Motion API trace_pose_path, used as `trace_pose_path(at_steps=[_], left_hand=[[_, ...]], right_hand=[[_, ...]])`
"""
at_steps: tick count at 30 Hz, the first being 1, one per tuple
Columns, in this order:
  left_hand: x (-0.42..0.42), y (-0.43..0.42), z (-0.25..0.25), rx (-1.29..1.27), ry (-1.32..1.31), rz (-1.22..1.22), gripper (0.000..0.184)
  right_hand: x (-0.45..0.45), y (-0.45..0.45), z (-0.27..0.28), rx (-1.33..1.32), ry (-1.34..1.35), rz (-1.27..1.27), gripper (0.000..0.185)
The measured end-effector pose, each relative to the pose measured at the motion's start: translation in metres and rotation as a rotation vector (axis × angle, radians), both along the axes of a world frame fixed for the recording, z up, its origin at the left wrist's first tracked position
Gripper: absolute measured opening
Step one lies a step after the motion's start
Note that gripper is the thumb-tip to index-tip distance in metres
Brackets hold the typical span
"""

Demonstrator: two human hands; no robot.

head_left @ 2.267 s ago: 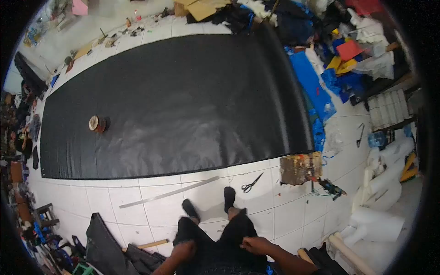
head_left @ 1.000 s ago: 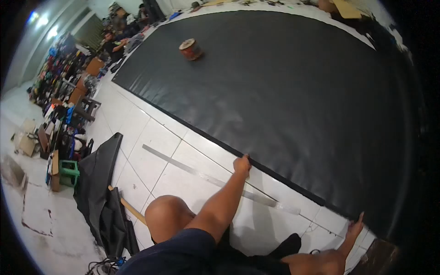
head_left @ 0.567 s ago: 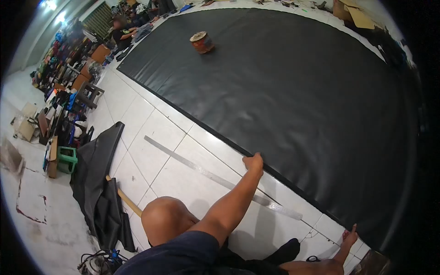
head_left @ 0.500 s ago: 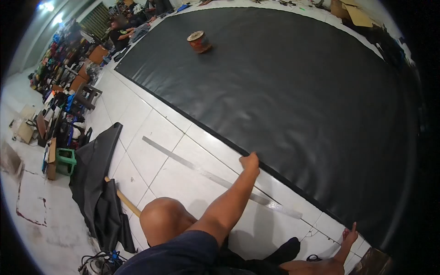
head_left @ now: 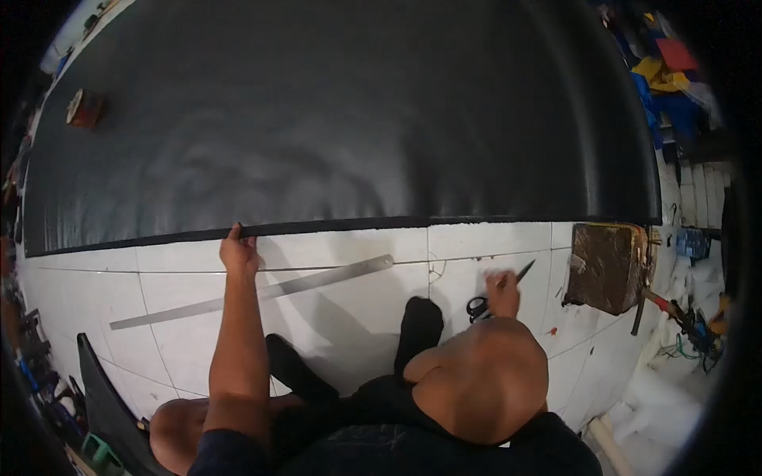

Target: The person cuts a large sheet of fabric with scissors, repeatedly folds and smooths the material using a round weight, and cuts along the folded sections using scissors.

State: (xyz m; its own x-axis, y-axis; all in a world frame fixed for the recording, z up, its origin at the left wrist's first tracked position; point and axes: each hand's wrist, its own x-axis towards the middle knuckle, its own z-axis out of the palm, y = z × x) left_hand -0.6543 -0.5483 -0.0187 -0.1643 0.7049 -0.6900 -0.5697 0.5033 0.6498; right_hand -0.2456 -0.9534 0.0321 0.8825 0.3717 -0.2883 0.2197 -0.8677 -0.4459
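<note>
A large black vinyl-like sheet (head_left: 333, 143) lies spread over the white tiled floor. My left hand (head_left: 239, 252) is closed at its near edge, a finger over the folded border. My right hand (head_left: 502, 292), slightly blurred, is closed around a dark, pointed tool (head_left: 525, 271) whose kind I cannot make out. Right beside that hand, black-handled scissors (head_left: 476, 308) rest on the floor, partly hidden by my hand and knee. A long metal ruler (head_left: 333, 276) lies slantwise between my left forearm and the sheet, passing behind the forearm.
On the sheet's far left stands a round reddish tin (head_left: 84, 109). A brown wrapped block (head_left: 605, 267) sits at the right, with a red-handled hammer (head_left: 656, 300) beside it. More black material (head_left: 111, 397) lies at lower left. Coloured items (head_left: 663, 75) are piled at upper right.
My view has swung right and down. My right hand has left the sheet's corner, come nearer my knee and taken hold of the pointed tool. My left hand stays at the edge.
</note>
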Motion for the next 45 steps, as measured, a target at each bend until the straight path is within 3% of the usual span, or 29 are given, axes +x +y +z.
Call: trace_pose_path(at_steps=[5, 9, 11, 12, 13, 15, 16, 19, 20, 22, 23, 24, 26, 28, 29, 32, 34, 37, 41, 43, 45], left_hand=[[0.020, -0.002, 0.009, 0.134, 0.247, -0.050, 0.023], [0.032, -0.010, 0.023, 0.030, 0.524, -0.176, 0.038], [0.036, -0.020, 0.013, 0.072, 1.310, -0.136, 0.057], [0.050, -0.035, 0.033, 0.187, 1.514, -0.282, 0.066], [0.060, -0.046, 0.031, 0.482, 1.681, -0.424, 0.063], [0.106, -0.067, 0.041, 0.932, 1.475, -0.745, 0.049], [0.135, -0.079, 0.056, 0.896, 1.328, -1.009, 0.047], [0.207, -0.114, 0.063, 1.174, 1.189, -1.319, 0.062], [0.227, -0.120, 0.071, 1.253, 1.155, -1.425, 0.058], [0.251, -0.133, 0.047, 1.341, 1.226, -1.509, 0.055], [0.259, -0.137, 0.038, 1.431, 1.303, -1.578, 0.052], [0.264, -0.138, 0.037, 1.350, 1.324, -1.666, 0.046], [0.265, -0.136, 0.035, 1.374, 1.350, -1.663, 0.043], [0.266, -0.135, 0.032, 1.385, 1.388, -1.657, 0.040], [0.269, -0.136, 0.034, 1.372, 1.376, -1.683, 0.037], [0.271, -0.134, 0.042, 1.377, 1.346, -1.696, 0.033], [0.271, -0.134, 0.042, 1.401, 1.323, -1.690, 0.031], [0.267, -0.140, 0.036, 1.351, 1.303, -1.614, 0.027], [0.267, -0.139, 0.034, 1.350, 1.225, -1.493, 0.023], [0.268, -0.141, 0.035, 1.327, 1.180, -1.487, 0.023], [0.270, -0.142, 0.042, 1.269, 1.171, -1.495, 0.023]], right_hand=[[-0.069, -0.061, -0.029, -0.035, 0.152, -0.308, 0.046], [-0.076, -0.057, -0.015, 0.033, 0.194, -0.606, 0.045], [-0.065, -0.038, 0.019, -0.123, 0.122, -0.412, 0.048], [-0.064, -0.041, 0.022, -0.121, 0.124, -0.418, 0.048], [-0.063, -0.045, 0.024, -0.184, 0.148, -0.371, 0.048], [-0.058, -0.050, 0.023, -0.236, 0.178, -0.313, 0.048], [-0.054, -0.056, 0.023, -0.211, 0.248, -0.279, 0.049], [-0.050, -0.067, 0.008, -0.184, 0.416, -0.268, 0.047], [-0.056, -0.080, -0.011, -0.007, 0.547, -0.207, 0.043], [-0.066, -0.054, 0.024, 0.377, 0.907, -0.198, 0.036], [-0.066, -0.045, 0.038, 0.376, 0.909, -0.202, 0.036], [-0.063, -0.040, 0.046, 0.432, 1.068, -0.179, 0.035], [-0.068, -0.035, 0.044, 0.495, 1.234, -0.160, 0.035], [-0.074, -0.032, 0.033, 0.589, 1.487, -0.535, 0.027], [-0.075, -0.030, 0.027, 0.587, 1.497, -0.534, 0.027], [-0.077, -0.019, 0.018, 0.470, 1.386, -0.363, 0.024], [-0.080, -0.007, 0.031, 0.058, 0.866, 0.024, 0.037], [-0.071, 0.010, 0.063, 0.065, 0.866, 0.070, 0.048], [-0.071, 0.003, 0.042, 0.143, 0.995, 0.095, 0.049], [-0.082, 0.004, 0.028, 0.260, 0.984, -0.059, 0.036], [-0.078, 0.020, 0.034, 0.289, 1.046, -0.099, 0.036]])
